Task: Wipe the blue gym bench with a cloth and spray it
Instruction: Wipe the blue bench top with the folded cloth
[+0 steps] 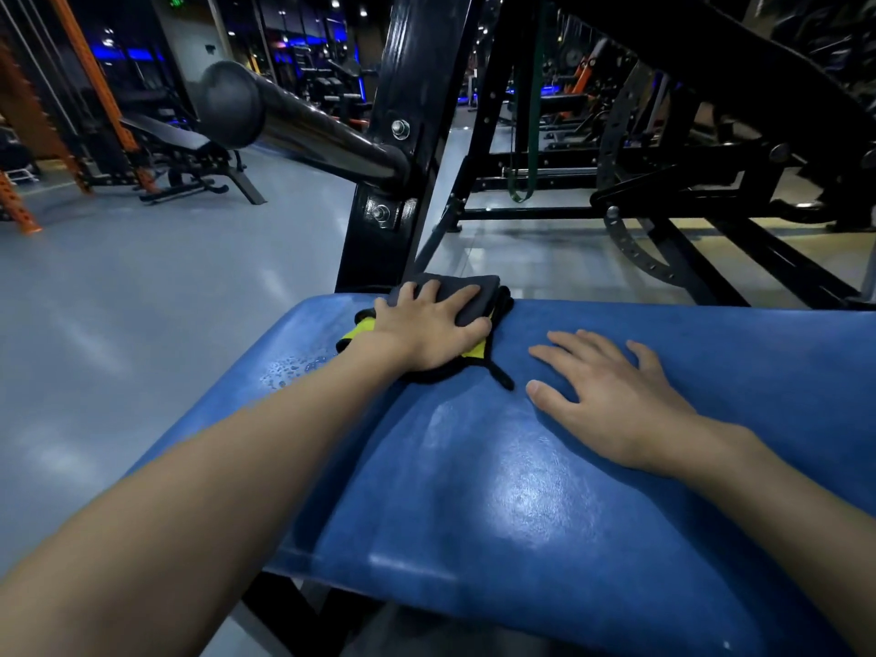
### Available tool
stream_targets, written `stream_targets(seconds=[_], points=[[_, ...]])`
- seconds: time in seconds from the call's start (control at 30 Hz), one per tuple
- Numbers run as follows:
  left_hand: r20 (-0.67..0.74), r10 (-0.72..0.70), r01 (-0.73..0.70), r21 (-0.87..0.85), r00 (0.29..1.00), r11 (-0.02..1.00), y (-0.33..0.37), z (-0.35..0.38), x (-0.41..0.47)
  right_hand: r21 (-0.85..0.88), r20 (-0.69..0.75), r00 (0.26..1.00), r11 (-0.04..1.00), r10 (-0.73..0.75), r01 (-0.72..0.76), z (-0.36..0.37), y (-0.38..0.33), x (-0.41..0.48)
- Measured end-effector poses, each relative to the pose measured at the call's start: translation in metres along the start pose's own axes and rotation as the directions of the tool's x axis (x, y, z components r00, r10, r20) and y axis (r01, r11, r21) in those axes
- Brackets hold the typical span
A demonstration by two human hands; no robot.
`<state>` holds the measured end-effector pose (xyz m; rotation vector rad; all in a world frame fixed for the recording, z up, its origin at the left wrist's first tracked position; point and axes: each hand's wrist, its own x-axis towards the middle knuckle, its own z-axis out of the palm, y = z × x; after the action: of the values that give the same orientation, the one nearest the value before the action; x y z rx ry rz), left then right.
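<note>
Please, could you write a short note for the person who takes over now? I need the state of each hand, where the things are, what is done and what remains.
Left hand: fingers spread flat, pressing the cloth onto the far edge of the bench.
Right hand: open, palm flat on the bench beside the cloth, holding nothing.
Spray bottle: not in view.
Done: the bench has been sprayed; the middle shines and looks wiped.
Left: droplets sit unwiped near the bench's left edge. Wipe there, then probably the rest of the far edge.
</note>
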<state>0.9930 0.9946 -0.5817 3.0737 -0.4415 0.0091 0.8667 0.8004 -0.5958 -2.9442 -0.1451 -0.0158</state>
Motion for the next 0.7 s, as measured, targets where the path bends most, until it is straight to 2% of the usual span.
stream_targets(seconds=[0.5,0.63,0.7], points=[[-0.035,0.072,-0.071,0.039,0.997,0.997,-0.021,0.005,-0.19,0.046,-0.02,1.0,0.999,-0.003,0.004,-0.004,-0.001,-0.011],[-0.034,0.047,-0.046,0.017,0.998,0.999,-0.023,0.001,-0.219,-0.168,-0.007,1.0,0.986,-0.008,0.007,-0.011,-0.008,-0.011],[-0.034,0.015,-0.014,0.022,0.999,1.0,-0.02,0.001,-0.216,-0.164,-0.021,0.998,0.985,-0.052,0.048,-0.016,-0.016,-0.007]])
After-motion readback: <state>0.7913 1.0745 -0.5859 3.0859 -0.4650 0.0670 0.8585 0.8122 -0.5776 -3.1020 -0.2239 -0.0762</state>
